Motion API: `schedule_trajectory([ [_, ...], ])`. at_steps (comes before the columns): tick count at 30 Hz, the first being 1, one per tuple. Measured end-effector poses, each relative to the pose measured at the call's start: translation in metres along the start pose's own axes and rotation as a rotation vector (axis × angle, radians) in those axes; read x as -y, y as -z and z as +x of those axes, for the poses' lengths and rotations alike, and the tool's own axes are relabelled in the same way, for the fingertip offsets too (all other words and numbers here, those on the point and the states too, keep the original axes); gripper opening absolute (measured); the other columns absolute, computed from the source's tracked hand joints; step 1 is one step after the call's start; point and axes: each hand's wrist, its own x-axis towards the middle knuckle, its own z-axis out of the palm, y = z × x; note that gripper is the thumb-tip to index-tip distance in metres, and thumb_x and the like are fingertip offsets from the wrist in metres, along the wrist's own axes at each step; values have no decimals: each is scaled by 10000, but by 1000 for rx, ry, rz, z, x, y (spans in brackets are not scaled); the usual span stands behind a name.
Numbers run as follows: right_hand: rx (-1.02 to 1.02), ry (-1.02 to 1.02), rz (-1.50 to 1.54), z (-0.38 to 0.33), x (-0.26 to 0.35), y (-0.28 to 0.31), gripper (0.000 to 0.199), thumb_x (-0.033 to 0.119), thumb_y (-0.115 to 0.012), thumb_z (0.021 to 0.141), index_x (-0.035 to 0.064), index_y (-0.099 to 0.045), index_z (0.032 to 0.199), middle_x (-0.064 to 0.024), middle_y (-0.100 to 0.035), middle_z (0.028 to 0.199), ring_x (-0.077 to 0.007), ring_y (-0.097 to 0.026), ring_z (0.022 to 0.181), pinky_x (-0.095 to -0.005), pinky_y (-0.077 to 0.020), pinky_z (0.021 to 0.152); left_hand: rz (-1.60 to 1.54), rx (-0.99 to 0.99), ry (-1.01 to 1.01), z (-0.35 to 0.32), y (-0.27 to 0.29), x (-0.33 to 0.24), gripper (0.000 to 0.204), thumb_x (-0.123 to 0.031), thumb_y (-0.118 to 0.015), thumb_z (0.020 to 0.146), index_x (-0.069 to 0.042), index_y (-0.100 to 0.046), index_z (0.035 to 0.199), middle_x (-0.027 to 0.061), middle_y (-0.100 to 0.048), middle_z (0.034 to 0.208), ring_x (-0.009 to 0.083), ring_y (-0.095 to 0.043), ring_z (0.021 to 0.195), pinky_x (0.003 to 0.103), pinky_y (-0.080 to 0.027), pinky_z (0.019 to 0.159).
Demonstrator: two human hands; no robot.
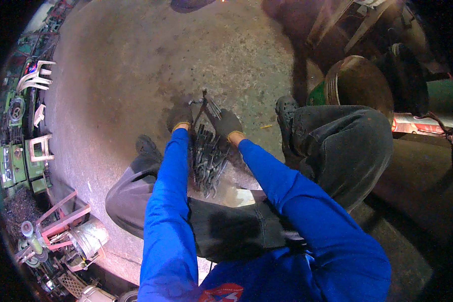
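Note:
On the floor between my legs lies a heap of dark metal rods [206, 161], some with bent ends. My right hand [229, 123], in a dark glove with a yellowish cuff, is closed around thin metal rods [214, 109] that point up and left. Across from it, my left hand [179, 118], gloved the same way, seems closed beside the lower end of a dark bar [203, 103]. Shadow hides its fingers and what they hold. A small shiny metal piece [196, 101] sticks out sideways near the bar's upper end.
My shoes, left [148, 147] and right [286, 113], flank the work. At right stands a large rusty drum [360, 83]. Along the left side are a white plastic chair [36, 75], green machinery [15, 161] and a metal bucket [89, 236]. A small yellow stick [266, 126] lies on the concrete floor.

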Motion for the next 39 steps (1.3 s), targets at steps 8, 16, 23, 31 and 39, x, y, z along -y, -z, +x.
schedule_trajectory([
  [8,42,24,55,-1,21,1,484,428,-648,946,11,-677,1190,-294,-717,1137,-508,-672,1089,-565,-530,936,-3,-101,-82,16,-3,31,472,-423,-441,1061,-124,-717,1299,240,-684,1332,482,-647,1215,590,-496,1039],
  [16,-69,-19,167,-10,19,12,485,419,-642,933,5,-677,1184,-305,-708,1156,-505,-672,1100,-559,-533,951,-61,-50,-120,1,8,16,503,-449,-474,1045,-98,-691,1333,233,-667,1371,470,-634,1247,579,-482,1066],
  [23,-98,-105,187,-21,16,11,507,443,-633,929,1,-675,1176,-315,-707,1136,-499,-676,1098,-551,-529,957,-115,-88,-80,-16,19,2,525,-440,-523,1021,-78,-661,1375,257,-676,1343,487,-640,1229,580,-489,1057],
  [31,2,7,-56,-5,1,13,502,442,-633,926,-1,-683,1157,-289,-708,1159,-484,-675,1109,-542,-534,959,-125,-87,-109,-24,25,4,653,-448,-548,1017,-117,-432,1569,276,-677,1326,493,-659,1190,592,-507,1015],
  [39,153,-1,-151,-6,-12,-7,571,491,-612,969,39,-675,1311,-296,-708,1198,-502,-674,1093,-564,-546,933,52,-153,-156,3,1,46,683,-358,-530,1034,-170,-292,1647,244,-663,1369,492,-679,1160,586,-546,947],
])
